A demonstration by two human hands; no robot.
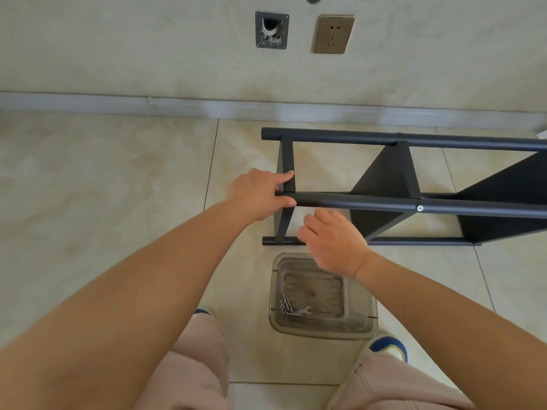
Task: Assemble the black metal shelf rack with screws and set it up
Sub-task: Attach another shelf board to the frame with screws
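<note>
Fingers (pixel 285 199) round rack (pixel 384 202), tray (pixel 359 324) below.

Matt black metal under my fingers, glossy tile under my feet

The rack (pixel 384 202) I hold is black metal with a matt, faintly grainy coat, its tubes smooth and round, and one bright silver screw head (pixel 419 208) shines on the near tube; the floor (pixel 103 179) is polished beige tile with marbled veins, the tray (pixel 322 300) is clear smoky plastic holding shiny steel screws (pixel 284 304) and a small wrench (pixel 302 311), my trousers (pixel 201 365) are soft pinkish cloth, and the wall socket (pixel 333 34) has a brushed bronze sheen
</note>
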